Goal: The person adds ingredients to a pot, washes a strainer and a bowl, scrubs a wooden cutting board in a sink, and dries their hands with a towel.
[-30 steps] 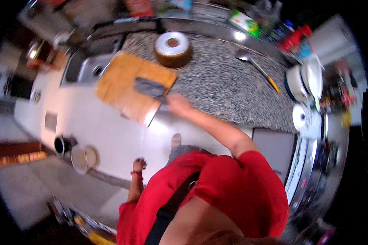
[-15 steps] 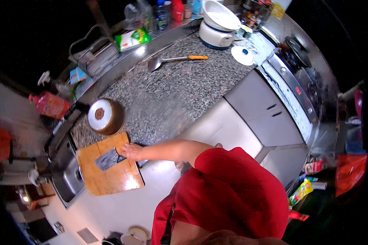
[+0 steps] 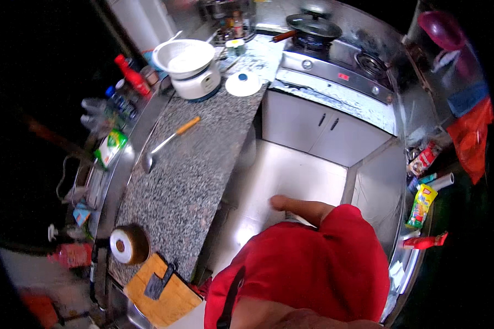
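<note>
My right hand [image 3: 278, 203] hangs over the pale floor, well away from the counter. It looks small and rounded, nothing shows in it, and its fingers cannot be made out. My left hand is out of sight. On the wooden cutting board [image 3: 167, 307] a cleaver [image 3: 155, 287] lies flat, its black handle toward the counter's front edge. Beside the board stands a round brown pot with a silver lid [image 3: 121, 246]. Further along the granite counter [image 3: 175, 192] lies a metal spatula [image 3: 165, 142] with a yellow-orange handle.
A white cooker with a white basket [image 3: 186, 57] on it and a loose white lid [image 3: 243, 84] stand at the counter's far end. A lidded black pan [image 3: 314, 27] sits on the stove [image 3: 335, 77], above grey cabinet doors [image 3: 303, 126]. Bottles and packets line the ledge.
My right hand has let go of the cleaver's handle and left the board. My view has turned right toward the stove. The cleaver stays on the board.
</note>
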The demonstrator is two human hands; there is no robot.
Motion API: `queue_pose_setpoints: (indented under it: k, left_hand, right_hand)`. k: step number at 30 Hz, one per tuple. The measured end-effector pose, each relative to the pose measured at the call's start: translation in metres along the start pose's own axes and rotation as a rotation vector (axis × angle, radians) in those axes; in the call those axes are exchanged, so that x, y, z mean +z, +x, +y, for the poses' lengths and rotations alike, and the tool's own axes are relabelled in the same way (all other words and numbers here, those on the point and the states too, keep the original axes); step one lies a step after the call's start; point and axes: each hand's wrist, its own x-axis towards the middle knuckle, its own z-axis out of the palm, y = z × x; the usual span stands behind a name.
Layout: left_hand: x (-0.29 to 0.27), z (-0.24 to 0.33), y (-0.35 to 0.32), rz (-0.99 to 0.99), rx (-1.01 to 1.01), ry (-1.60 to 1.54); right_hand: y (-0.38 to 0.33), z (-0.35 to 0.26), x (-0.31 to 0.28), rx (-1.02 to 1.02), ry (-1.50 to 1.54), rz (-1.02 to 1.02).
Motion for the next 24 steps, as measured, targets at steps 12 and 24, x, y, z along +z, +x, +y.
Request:
queue_pose_setpoints:
  k: [12, 24]
  left_hand:
    - [0.127, 0.107, 0.047, -0.100, 0.281, 0.541]
    - [0.215, 0.184, 0.084, -0.172, 0.390, 0.726]
  right_hand:
    - [-0.248, 0.189, -0.030, 0.766, 0.167, -0.258]
    - [-0.256, 0.211, 0.023, 0.723, 0.429, -0.214]
